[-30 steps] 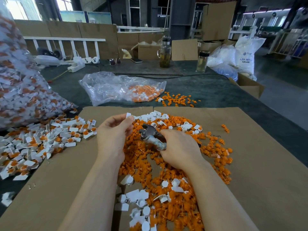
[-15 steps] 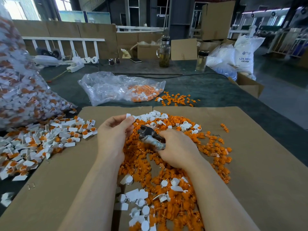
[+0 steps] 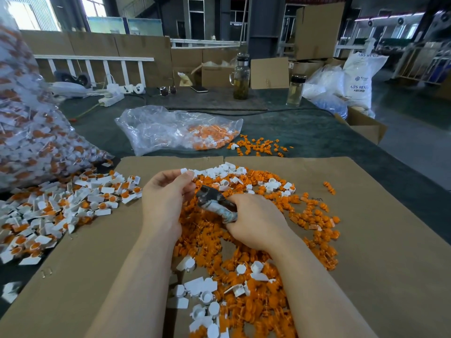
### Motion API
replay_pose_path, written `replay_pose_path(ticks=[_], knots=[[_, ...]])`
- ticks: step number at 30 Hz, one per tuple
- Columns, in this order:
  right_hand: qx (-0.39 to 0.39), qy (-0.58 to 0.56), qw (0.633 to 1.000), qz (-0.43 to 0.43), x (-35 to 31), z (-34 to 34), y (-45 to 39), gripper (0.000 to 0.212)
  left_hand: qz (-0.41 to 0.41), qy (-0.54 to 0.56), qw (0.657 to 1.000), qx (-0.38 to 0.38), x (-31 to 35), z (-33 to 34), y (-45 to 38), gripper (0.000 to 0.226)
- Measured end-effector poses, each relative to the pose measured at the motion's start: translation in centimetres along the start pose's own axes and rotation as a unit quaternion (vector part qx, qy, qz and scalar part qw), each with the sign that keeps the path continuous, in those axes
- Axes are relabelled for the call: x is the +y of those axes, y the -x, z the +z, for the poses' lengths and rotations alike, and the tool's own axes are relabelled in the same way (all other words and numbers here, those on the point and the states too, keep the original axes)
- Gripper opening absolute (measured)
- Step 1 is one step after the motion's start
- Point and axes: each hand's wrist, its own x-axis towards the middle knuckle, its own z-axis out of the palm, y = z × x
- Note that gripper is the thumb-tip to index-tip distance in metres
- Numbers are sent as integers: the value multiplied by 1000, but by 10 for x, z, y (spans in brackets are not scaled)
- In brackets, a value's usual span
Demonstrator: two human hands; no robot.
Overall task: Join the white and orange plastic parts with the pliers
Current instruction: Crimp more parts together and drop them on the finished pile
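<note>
Currently left hand [image 3: 166, 203] fingers pinch a white part [image 3: 183, 171] up by the pliers [image 3: 214, 203], which right hand [image 3: 256, 220] fingers grip, likely lining up a press.

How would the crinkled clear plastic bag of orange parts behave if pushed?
The crinkled clear plastic bag lies slumped and wrinkled, so it would probably fold rather than slide stiffly. Its mouth looks open beside spilled loose orange parts, so more might spill.

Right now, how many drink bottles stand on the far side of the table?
2. A tall glass bottle stands at the back centre, and a shorter dark-capped bottle stands to its right. Others may be hidden behind bags.
</note>
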Motion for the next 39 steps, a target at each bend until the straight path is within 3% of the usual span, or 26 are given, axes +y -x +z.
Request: replay_pose_path(ticks=[5, 14, 18, 22, 32, 39], knots=[[54, -139, 988, 29, 10, -10, 0, 6, -15, 4, 999, -34, 1, 1, 1, 12], [182, -350, 918, 33, 5, -16, 3, 11, -11, -25, 994, -105, -7, 16, 12, 9], [245, -361, 900, 23, -1, -16, 4, 12, -19, -17, 992, -126, -10, 18, 14, 11], [257, -391, 883, 17, -2, -16, 6, 10, -40, 3, 989, -144, -10, 20, 18, 7], [271, -349, 897, 30, -3, -14, 4, 16, -8, 4, 986, -165, -9, 23, 24, 21], [290, -324, 900, 32, -4, -14, 5, 12, 51, -19, 986, -155, -8, 23, 27, 8]])
